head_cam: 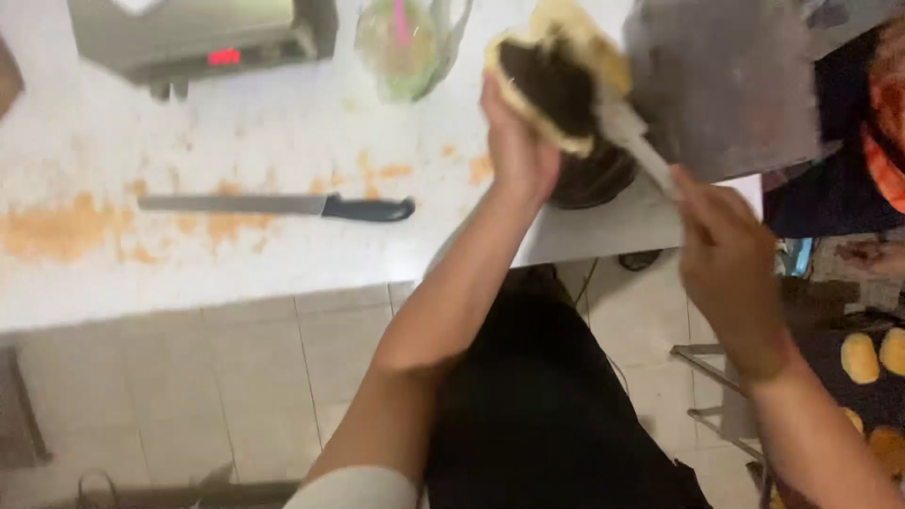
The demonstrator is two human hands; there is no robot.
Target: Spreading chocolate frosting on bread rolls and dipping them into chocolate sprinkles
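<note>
Bun [556, 80], split open with dark filling, top centre of frame, gripped by left hand [517, 151]. Right hand [726, 250] fingers closed round spreader [633, 137] touching filling. Knife [278, 205] on counter [189, 264], left.

Bright, even light washes the white counter [283, 254] almost to glare, with only faint shadows. The whole frame is soft, and motion blur smears both hands and the bread [556, 80] most.
</note>
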